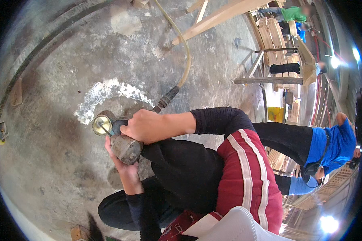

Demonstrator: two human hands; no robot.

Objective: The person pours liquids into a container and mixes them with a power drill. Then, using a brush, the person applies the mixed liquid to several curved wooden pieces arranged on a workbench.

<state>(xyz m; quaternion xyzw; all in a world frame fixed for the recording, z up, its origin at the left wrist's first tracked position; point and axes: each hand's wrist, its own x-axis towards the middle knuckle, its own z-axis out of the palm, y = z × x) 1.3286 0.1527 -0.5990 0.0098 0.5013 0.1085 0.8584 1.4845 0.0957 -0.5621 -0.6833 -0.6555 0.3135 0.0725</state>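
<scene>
My right hand (145, 125) is closed around the handle of a worn grey air tool (126, 149), which looks like a nail gun. Its rounded, bolted end lies between my hands, above my bent knees. Below it, my left hand (128, 170) cups the body, with fingers stretched along the side toward a round metal cup (103, 125). The cup has a shiny yellowish inside and a thin dark rod crossing it; whether it belongs to the tool cannot be told. A dark coupling (165, 99) joins the handle to a yellowish air hose (188, 56).
A stained concrete floor (60, 148) with a white patch (104, 96) lies around me. Wooden beams (217, 22) stand at the top. On the right are a wooden trestle (269, 80), stacked boards (273, 34) and a person in a blue shirt (330, 146); several others are farther off.
</scene>
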